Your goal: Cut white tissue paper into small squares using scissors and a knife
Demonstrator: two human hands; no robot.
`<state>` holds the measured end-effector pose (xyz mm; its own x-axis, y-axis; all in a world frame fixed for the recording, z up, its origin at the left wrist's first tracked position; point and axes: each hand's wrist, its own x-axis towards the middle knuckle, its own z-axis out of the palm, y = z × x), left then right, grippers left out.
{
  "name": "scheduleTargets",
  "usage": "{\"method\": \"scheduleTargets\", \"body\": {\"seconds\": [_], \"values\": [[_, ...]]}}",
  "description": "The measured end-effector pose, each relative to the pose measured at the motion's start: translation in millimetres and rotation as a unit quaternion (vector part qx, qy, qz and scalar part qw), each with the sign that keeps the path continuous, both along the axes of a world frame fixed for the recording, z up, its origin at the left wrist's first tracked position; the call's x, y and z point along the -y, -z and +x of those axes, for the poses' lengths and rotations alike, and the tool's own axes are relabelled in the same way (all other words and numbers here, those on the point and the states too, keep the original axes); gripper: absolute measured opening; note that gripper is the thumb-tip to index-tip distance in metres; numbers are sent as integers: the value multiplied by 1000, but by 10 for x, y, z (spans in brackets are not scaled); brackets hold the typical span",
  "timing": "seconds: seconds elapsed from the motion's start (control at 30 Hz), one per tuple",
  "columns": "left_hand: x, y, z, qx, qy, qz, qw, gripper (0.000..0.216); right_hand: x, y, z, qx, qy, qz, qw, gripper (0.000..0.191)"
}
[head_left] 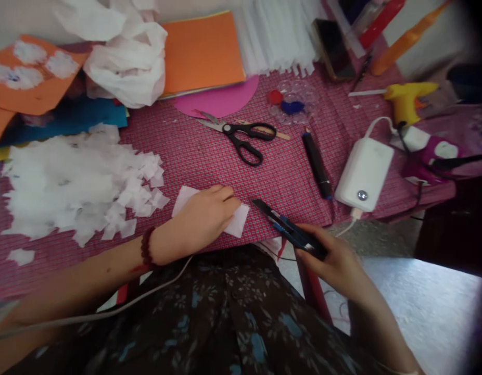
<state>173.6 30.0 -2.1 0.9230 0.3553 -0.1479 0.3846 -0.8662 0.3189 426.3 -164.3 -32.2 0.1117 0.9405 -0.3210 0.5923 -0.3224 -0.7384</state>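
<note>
My left hand (204, 216) rests on a pale folded strip of paper (238, 221) near the table's front edge, its fingers bent and pressing the paper down. Both ends of the strip show on either side of the hand. In my right hand (334, 260) is a dark blue and black utility knife (290, 229). Its blade is out and points up and left toward the paper's right end, a short gap away. Left of the paper lies a wide pile of small white paper pieces (80, 182). Black-handled scissors (241, 135) lie beyond my left hand.
A checked red cloth (194, 156) covers the table. To the right are a black marker (317, 165), a white power bank (365, 174) with a cable and a yellow glue gun (407, 99). Orange sheets (204, 52), a clear palette (293, 101) and a phone (333, 49) lie behind.
</note>
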Motion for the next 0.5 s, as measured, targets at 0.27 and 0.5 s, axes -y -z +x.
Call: {"method": "scheduleTargets", "body": {"seconds": [0.27, 0.5], "values": [[-118, 48, 83, -93, -12, -41, 995, 13, 7, 0, -37, -41, 4, 5, 999, 43], [-101, 34, 74, -94, 4, -28, 995, 22, 14, 54, 16, -66, -5, 13, 998, 43]]}}
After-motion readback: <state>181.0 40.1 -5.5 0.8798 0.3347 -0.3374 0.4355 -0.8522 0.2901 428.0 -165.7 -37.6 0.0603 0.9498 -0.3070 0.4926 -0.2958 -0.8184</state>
